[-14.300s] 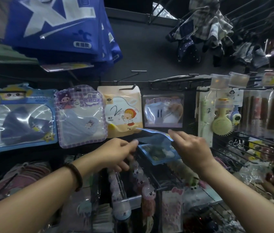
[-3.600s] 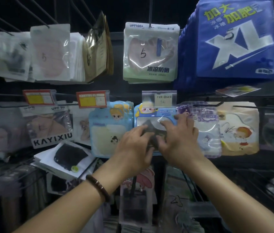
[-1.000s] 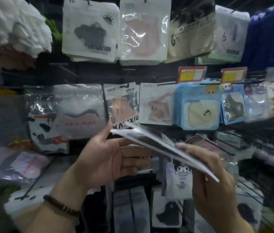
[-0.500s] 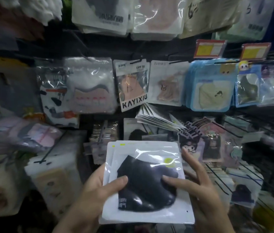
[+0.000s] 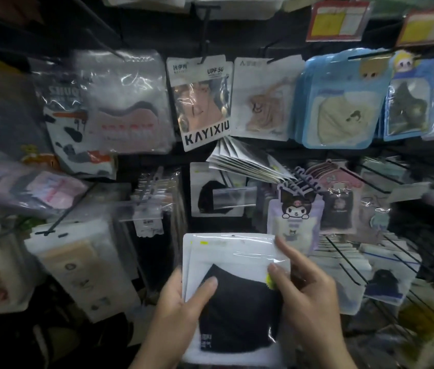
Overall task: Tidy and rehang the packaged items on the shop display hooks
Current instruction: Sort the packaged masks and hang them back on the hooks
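Note:
I hold a small stack of white packets with a black mask (image 5: 237, 302) inside, flat and facing me, low in the middle of the view. My left hand (image 5: 181, 307) grips the stack's left edge, thumb across the front. My right hand (image 5: 303, 288) holds the right edge, thumb on the front beside a yellow sticker, index finger stretched up along the side. Above, more of the same white packets (image 5: 242, 161) hang fanned out on a hook, and one hangs flat (image 5: 215, 193) behind a clear price tag.
A KAYIXIU packet (image 5: 202, 102) and a beige mask packet (image 5: 263, 99) hang above. Blue-framed mask packets (image 5: 341, 102) hang at upper right. Cartoon-character packets (image 5: 295, 219) hang just right of my hands. Bare black wire hooks (image 5: 343, 262) jut out at right. Boxed goods (image 5: 77, 267) sit at left.
The stack of black mask packets has turned from edge-on to flat and facing me, and my hands have shifted on its edges. My view has dropped down the display.

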Tool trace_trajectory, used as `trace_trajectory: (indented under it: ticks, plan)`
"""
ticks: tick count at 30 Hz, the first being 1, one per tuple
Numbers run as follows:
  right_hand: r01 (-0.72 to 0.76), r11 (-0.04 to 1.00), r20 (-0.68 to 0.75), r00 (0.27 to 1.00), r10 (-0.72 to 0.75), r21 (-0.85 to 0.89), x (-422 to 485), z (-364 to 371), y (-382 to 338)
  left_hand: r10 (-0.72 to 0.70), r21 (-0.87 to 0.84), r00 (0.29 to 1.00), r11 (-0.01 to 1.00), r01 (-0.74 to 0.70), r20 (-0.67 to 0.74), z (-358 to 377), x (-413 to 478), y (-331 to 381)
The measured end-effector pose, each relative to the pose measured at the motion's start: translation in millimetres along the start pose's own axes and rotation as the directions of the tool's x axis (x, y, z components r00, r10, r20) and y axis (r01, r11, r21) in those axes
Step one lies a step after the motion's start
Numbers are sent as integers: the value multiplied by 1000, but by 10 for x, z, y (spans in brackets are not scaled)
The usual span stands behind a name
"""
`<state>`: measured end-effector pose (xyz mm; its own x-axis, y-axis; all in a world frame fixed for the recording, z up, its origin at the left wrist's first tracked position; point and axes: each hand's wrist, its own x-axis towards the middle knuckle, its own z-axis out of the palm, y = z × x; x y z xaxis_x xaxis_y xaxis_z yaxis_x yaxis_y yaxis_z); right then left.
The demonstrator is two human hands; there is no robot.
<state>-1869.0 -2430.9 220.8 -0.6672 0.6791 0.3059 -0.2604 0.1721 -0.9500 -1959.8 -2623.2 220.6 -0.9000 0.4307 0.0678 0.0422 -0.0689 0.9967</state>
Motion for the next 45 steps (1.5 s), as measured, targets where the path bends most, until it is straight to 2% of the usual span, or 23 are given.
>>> trace_trajectory:
  ticks: [2,4,9,18,24,26,29,31,34,37,40,45]
  plan:
    - [-11,1000,9,1000,10,26,-4,32,2,44,18,991,999,-42,-125,103,11,10]
    - [-21,999,-7,1000,21,35,-3,58,4,61,11,984,998,-60,-165,178,12,33]
    - [8,999,-73,997,-11,-47,43,44,54,27,-35,985,999,-33,-171,256,36,43]
    - [95,993,-159,984,-84,65,53,75,192,86,59,974,995,-75,-208,327,145,43]
    - [122,992,-168,979,-115,29,96,112,289,78,45,979,996,-70,-190,311,236,-12]
    - [139,990,-164,977,-135,12,106,138,276,107,43,961,994,-100,-255,330,276,-54]
    - [209,978,-179,961,-211,-31,174,219,227,165,5,890,984,-180,-426,394,333,-84]
    - [272,959,-173,944,-282,-83,267,284,213,211,-17,852,968,-250,-478,429,374,-86]
    - [341,930,-173,917,-361,-136,430,345,209,338,75,811,935,-346,-478,432,417,-52]
    - [338,936,-193,916,-351,-96,575,378,199,443,228,795,896,-381,-414,397,529,-55]
    - [325,943,-203,921,-334,-76,661,406,192,448,287,814,888,-358,-370,375,647,-44]
    - [363,926,-200,904,-377,-106,791,438,199,512,351,797,845,-403,-319,352,742,-23]
